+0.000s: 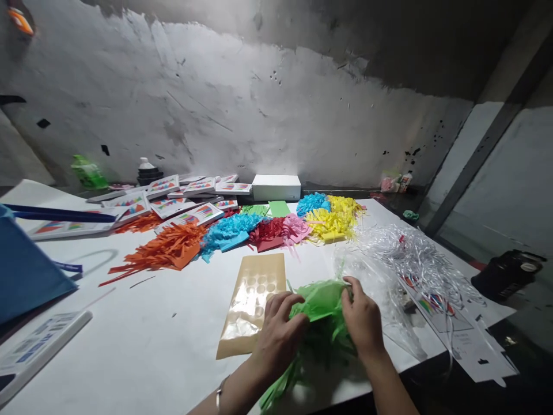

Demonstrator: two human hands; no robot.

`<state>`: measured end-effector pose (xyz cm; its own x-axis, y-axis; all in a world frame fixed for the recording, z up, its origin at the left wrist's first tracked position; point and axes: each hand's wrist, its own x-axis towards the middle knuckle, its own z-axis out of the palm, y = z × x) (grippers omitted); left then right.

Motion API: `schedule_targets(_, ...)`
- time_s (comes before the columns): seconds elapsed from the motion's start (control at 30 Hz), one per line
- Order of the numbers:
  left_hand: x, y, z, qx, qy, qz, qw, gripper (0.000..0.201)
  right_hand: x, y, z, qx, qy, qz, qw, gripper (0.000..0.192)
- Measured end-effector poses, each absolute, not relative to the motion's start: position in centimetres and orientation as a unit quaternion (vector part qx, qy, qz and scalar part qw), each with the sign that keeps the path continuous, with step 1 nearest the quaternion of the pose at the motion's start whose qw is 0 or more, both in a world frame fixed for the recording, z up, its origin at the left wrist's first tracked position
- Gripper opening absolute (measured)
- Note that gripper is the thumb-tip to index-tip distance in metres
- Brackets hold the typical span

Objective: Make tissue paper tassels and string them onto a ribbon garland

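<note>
A bunch of green tissue paper fringe point(325, 301) hangs at the front of the table, its cut strips trailing downward. On its left side, my left hand point(281, 324) is closed with thumb and fingers on the paper. At the upper right edge, my right hand point(362, 314) pinches the same bunch. Just left of it lies a tan backing sheet point(253, 276) with round clear stickers, partly covered by my left hand. My fingertips are partly hidden by the tissue.
Behind are fringe bunches in orange point(173, 245), blue point(224, 230), red point(270, 233), pink point(296, 227) and yellow point(330, 225). Several printed boxes point(201, 185) and a white box point(276, 187) stand at the back. White cord point(415, 262) and clear plastic point(367, 282) lie right; a blue bag point(30, 265), left.
</note>
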<state>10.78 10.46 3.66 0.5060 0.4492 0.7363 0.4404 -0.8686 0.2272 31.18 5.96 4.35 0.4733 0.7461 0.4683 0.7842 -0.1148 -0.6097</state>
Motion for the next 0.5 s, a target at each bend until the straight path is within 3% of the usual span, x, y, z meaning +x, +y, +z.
schedule_targets(0.2, 7.0, 11.5, 8.4, 0.802, 0.234, 0.471, 0.282, 0.010, 39.2, 4.6, 2.4, -0.774, -0.355, 0.013, 0.524, 0.036)
schedule_targets(0.33, 6.1, 14.5, 11.9, 0.651, 0.312, 0.534, 0.440, 0.023, 42.0, 2.7, -1.2, -0.749, -0.286, 0.075, 0.593, 0.046)
schedule_targets(0.5, 7.7, 20.1, 15.0, 0.541, 0.338, 0.561, 0.528, 0.037, 44.2, -0.6, -4.8, -0.712, -0.231, 0.110, 0.654, 0.059)
